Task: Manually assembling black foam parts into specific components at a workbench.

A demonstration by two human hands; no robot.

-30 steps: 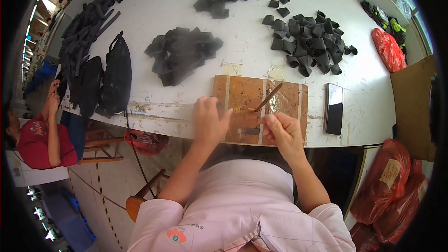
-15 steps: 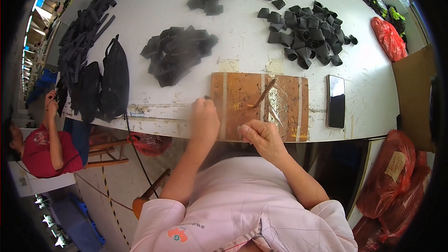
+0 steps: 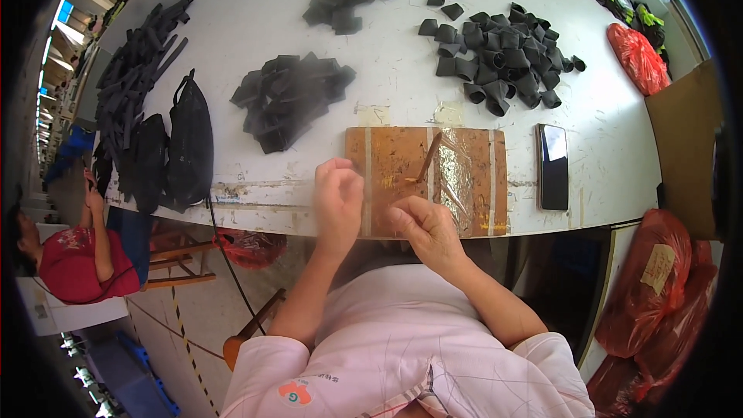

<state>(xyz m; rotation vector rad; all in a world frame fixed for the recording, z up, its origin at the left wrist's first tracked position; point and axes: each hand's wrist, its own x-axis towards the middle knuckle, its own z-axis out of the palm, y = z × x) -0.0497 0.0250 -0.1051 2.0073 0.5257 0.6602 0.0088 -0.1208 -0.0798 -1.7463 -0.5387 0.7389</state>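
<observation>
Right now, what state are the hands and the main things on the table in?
Left hand: fingers bent, blurred, grip unclear
Right hand: fingers curled, grip unclear
Wooden board: lying flat
Brown peg: sticking up from the board
Phone: lying flat, glossy side up
Black pieces: heaped, some strays apart
Upper red bag: bulging

A bright workroom, with a broad white worktop curving across it.
Over on the right a window glows; to the left, a line of strip lights runs back, and yellow-and-black tape crosses the greyish floor by a wooden stool.
</observation>
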